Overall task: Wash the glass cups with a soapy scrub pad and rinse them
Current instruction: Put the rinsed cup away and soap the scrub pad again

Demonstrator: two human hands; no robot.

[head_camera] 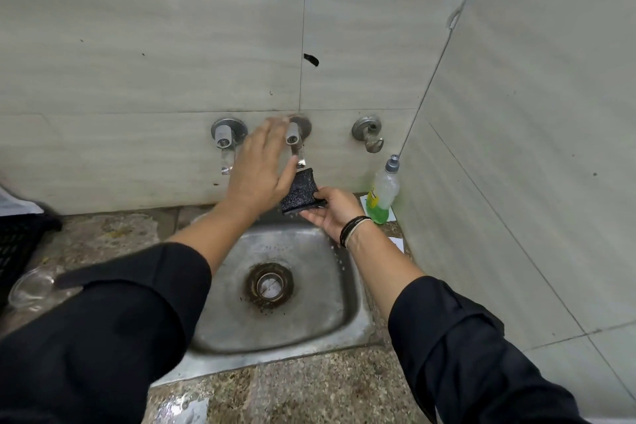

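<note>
Our right hand [332, 208] pinches the scrub pad [298, 194] under the tap [295, 143] to wet it. Our left hand [256, 165], fingers spread wide, reaches beside that tap.

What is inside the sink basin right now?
The sink holds no cups: only its rusty drain with dark specks around it and falling water drops. The left sleeve covers the basin's left edge. A glass cup sits outside, on the counter.

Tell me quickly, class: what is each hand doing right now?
Left hand: open, fingers straight, reaching up by the middle tap, holding nothing.
Right hand: holding the dark scrub pad under that tap.
</note>
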